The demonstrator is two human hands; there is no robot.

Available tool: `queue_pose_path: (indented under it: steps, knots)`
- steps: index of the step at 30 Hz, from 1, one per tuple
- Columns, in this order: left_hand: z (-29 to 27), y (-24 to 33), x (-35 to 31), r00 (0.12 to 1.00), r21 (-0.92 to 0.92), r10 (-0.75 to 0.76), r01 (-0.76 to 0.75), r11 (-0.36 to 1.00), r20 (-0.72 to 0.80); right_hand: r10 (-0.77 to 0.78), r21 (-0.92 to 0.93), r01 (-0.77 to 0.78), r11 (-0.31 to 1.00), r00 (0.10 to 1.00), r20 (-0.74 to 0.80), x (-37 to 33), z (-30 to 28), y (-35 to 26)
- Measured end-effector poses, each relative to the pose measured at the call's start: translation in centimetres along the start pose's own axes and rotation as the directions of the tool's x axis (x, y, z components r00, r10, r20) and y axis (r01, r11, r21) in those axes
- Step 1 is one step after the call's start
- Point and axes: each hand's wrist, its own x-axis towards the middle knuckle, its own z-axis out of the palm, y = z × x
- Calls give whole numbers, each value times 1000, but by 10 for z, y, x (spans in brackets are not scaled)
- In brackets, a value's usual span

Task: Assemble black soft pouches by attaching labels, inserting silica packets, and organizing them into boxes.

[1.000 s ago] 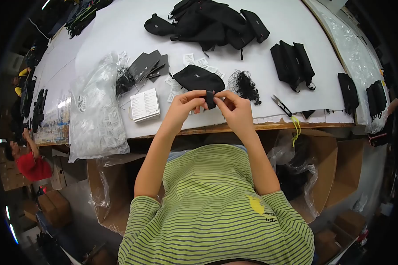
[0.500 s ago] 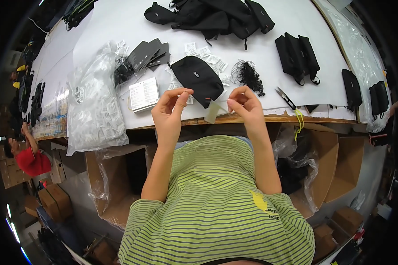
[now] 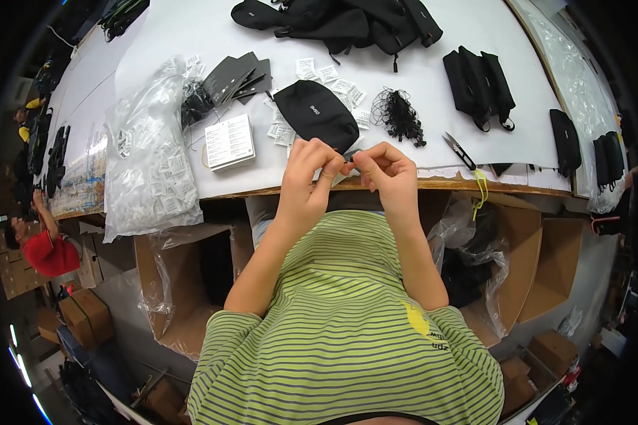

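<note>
Step in hand, as judged: two-handed fingertip work on a small dark piece (image 3: 350,159). The left hand (image 3: 307,177) and right hand (image 3: 392,177) pinch it between them, just beside a black pouch (image 3: 317,112) on the surface (image 3: 422,60). Fingers partly hide the piece. The next move calls for a light, aligned pinch. The pouch bears pale lettering; print on the white packet (image 3: 229,144) and white labels (image 3: 359,95) is too small to read.

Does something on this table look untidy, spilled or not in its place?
Nothing looks clearly spilled. Two untidy spots: the black cords lie in a tangle right of the black pouch by the hands, and white labels are strewn around that pouch.
</note>
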Motion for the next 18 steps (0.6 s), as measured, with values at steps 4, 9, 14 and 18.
queue_pose_path:
  steps: [4,9,14,18]
  knots:
    - [1,1,0,1000,35,-2,2,999,-5,-9,-61,8,998,1000,-16,-2,4,0]
    - [-2,1,0,1000,81,-2,1,997,16,-97,-205,77,976,991,-90,-2,9,4]
    - [-7,0,0,976,-132,-149,171,976,158,-229,-329,198,924,972,-60,-2,5,8]
    - [-4,-4,-1,978,-222,-141,174,960,155,-158,-229,134,964,983,-90,-3,7,7]
